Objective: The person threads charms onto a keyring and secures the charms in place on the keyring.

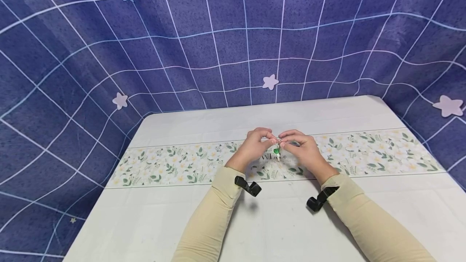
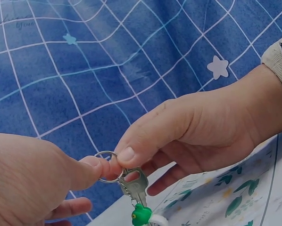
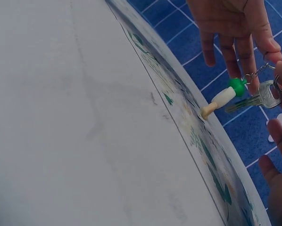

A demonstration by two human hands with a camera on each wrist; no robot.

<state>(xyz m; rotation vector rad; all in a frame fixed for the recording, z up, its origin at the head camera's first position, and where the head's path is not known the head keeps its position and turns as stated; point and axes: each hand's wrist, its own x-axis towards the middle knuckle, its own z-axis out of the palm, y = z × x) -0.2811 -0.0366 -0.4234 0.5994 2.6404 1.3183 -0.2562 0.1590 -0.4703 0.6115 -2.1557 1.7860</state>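
While the desk [image 1: 145,221] runs wide either side of left grip [image 1: 255,145] and right grip [image 1: 304,149], far edge ahead of them, there's room! Green-headed charm [image 3: 224,97] and key [image 3: 262,98] dangle just below, both grips pinching the metal ring [image 2: 108,181]: thin, probably springy wire could slip, dropping the lot.

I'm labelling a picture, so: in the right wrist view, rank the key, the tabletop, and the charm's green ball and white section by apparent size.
Largest to smallest:
1. Tabletop
2. Key
3. Green ball and white section: too alike to rank apart.
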